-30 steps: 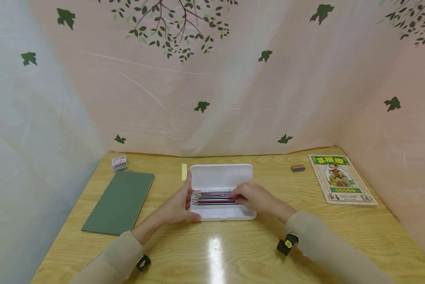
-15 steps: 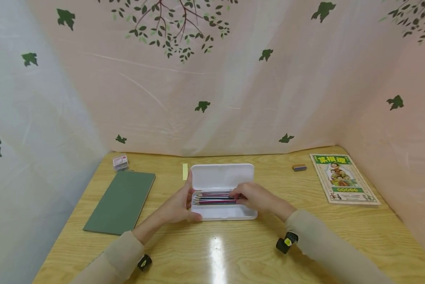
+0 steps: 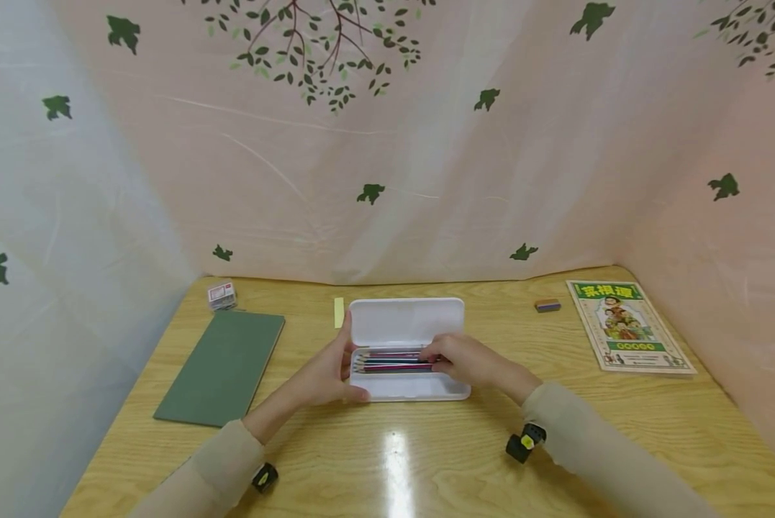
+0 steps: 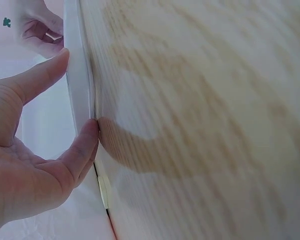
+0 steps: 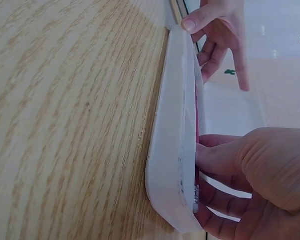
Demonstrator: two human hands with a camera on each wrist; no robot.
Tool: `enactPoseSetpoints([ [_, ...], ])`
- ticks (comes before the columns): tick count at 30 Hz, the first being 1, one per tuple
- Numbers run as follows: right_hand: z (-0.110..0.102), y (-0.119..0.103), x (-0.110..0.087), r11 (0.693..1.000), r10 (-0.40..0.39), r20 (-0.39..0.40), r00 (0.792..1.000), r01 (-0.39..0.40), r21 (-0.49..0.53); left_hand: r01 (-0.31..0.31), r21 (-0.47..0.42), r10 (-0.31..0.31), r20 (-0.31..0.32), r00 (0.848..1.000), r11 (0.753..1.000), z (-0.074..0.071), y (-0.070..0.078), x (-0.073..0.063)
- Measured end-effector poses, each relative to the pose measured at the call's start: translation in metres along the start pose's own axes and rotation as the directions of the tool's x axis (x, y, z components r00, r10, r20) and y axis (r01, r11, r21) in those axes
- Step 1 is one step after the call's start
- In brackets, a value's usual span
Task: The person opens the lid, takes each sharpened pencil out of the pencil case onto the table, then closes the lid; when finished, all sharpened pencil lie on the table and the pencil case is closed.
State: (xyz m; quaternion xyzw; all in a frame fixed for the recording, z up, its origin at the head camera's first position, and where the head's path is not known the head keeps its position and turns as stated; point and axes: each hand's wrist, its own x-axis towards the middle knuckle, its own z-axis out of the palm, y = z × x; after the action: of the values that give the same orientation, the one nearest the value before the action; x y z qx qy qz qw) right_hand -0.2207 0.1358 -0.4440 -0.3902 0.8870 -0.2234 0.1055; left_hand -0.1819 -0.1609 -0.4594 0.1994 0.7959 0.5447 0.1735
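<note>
In the case (image 3: 396, 389), the pencils (image 3: 393, 368) lie lengthwise, reaching left from our right hand (image 3: 466, 358), the nearer one, whose curled fingers pinch their right ends. Our left hand (image 3: 325, 371) grips the case's left end, thumb and fingers spread.

The head view looks forward and down, far enough back that I can see most of the bench (image 3: 322, 467) and the cloth (image 3: 283, 187) behind it. Both wrist views look from close and low, rolled sideways, so the bench stands upright. The left one has the left hand (image 4: 37, 150) near and the right hand (image 4: 37, 25) beyond; the right one reverses that. Both share the white case (image 3: 406, 322) with the head view.
</note>
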Motion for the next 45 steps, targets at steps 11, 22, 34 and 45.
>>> enactPoseSetpoints([
  [11,0.000,-0.002,-0.002,0.998,0.023,-0.026,0.999,-0.024,-0.057,0.012,0.024,-0.012,-0.010,1.000,1.000,0.000,0.001,0.000],
  [22,0.001,-0.001,-0.004,0.996,-0.029,-0.030,0.999,0.027,-0.083,0.010,0.025,-0.010,-0.006,1.000,1.000,0.001,0.000,0.000],
  [34,-0.004,-0.003,-0.008,0.996,-0.028,-0.037,0.999,0.025,-0.091,0.007,0.031,-0.007,-0.008,1.000,0.999,0.001,-0.001,-0.001],
  [45,-0.023,0.002,-0.019,0.998,-0.036,-0.048,0.998,0.033,-0.055,0.012,0.033,-0.012,-0.008,1.000,0.999,0.000,0.000,0.001],
])
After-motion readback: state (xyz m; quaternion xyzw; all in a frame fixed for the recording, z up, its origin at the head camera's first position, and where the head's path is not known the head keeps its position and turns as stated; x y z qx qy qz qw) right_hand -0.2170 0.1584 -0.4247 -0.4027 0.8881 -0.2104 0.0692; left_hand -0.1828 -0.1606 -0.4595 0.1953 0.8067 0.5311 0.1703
